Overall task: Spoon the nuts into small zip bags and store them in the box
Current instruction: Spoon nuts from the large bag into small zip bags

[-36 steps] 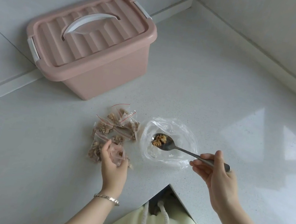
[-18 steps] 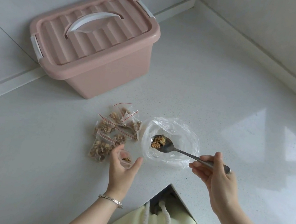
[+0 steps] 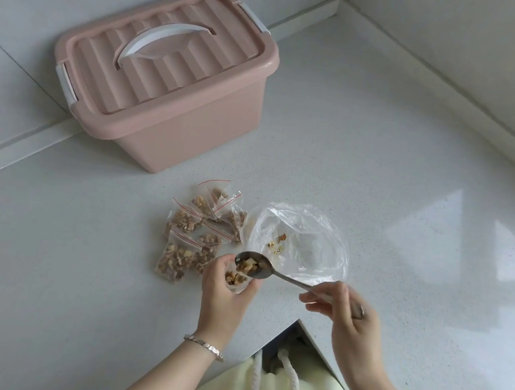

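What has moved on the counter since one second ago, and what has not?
The right hand carried the loaded spoon left, off the big bag, to the zip bag, which the left hand holds and has brought toward it. The spoon now tips over that bag. The big bag, the shut box and the filled bags stayed put.

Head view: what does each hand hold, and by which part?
The left hand holds a small zip bag, fingers curled around its sides. The right hand pinches the spoon near the end of its handle.
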